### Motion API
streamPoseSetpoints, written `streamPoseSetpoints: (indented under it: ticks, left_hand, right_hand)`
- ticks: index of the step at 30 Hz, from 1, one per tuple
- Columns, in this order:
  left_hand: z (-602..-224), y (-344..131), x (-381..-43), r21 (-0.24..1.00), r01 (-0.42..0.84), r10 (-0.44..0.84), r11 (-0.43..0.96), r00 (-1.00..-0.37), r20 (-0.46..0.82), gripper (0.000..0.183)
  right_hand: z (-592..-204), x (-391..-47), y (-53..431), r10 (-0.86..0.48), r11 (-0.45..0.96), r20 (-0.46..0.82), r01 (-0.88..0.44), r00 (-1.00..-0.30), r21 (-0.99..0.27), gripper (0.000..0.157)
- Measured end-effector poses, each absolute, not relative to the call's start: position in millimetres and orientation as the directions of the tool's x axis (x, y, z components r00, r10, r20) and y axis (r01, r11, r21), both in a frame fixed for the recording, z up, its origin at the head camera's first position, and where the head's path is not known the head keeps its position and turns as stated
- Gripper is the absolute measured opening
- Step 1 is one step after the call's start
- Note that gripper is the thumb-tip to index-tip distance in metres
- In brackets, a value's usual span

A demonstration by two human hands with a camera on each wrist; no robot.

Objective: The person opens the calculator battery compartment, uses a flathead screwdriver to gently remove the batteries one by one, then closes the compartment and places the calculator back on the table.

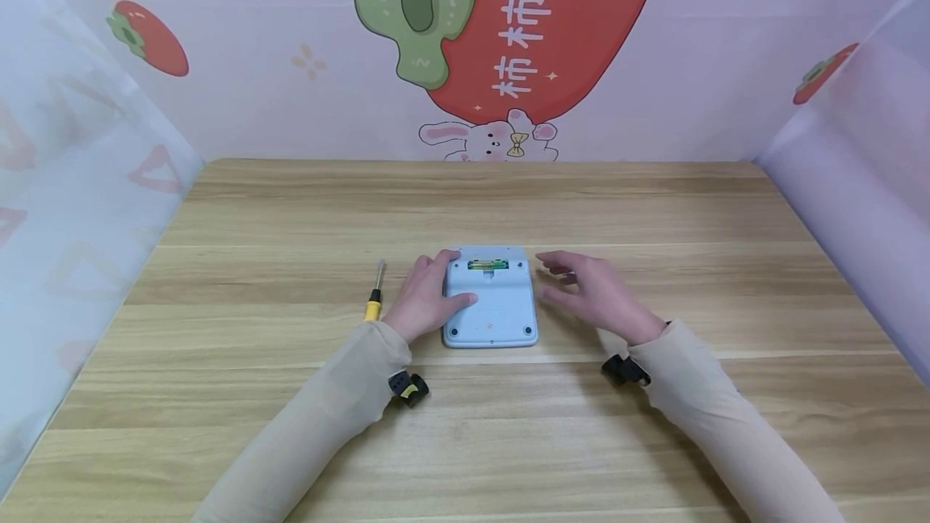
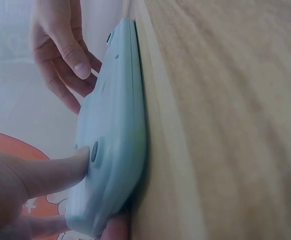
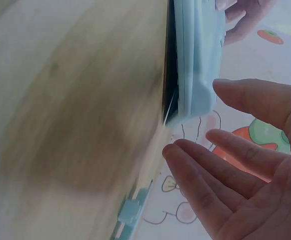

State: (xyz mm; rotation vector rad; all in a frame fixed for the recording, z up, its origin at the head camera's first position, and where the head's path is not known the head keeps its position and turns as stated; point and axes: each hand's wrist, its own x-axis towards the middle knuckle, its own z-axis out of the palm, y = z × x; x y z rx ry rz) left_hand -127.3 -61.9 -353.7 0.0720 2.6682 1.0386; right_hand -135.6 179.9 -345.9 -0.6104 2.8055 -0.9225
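A light-blue calculator (image 1: 494, 309) lies back side up, its keys hidden. In its uncovered battery slot near the far edge sits a green and gold battery (image 1: 488, 265). My left hand (image 1: 424, 297) grips the calculator's left side, thumb on the back and a fingertip low at its edge in the left wrist view. Just off the right side, my right hand (image 1: 599, 295) holds nothing; its fingers are loosely bent, the thumb (image 3: 245, 95) close to the casing. A small teal plastic piece (image 3: 129, 212) lies on the table in the right wrist view.
A screwdriver (image 1: 374, 301) with a yellow and black handle lies left of my left hand, tip pointing away. The wooden table (image 1: 465, 442) meets a printed backdrop (image 1: 254, 103) behind and cloth side walls.
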Motion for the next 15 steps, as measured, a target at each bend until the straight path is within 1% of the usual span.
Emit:
streamPoseSetpoints:
  ticks: [8,15]
  left_hand:
    - [-352.6,-61.4,-126.8,0.662,-0.046,0.148,0.748,-0.961,-0.235,0.067]
    - [-352.4,-61.7,-126.4,0.654,-0.042,0.151,0.755,-0.96,-0.236,0.068]
  right_hand:
    - [-349.0,-134.0,170.5,-0.43,0.723,-0.033,-0.322,-0.902,-0.611,0.058]
    - [-348.4,-130.9,164.0,-0.435,0.712,-0.055,-0.306,-0.899,-0.631,0.062]
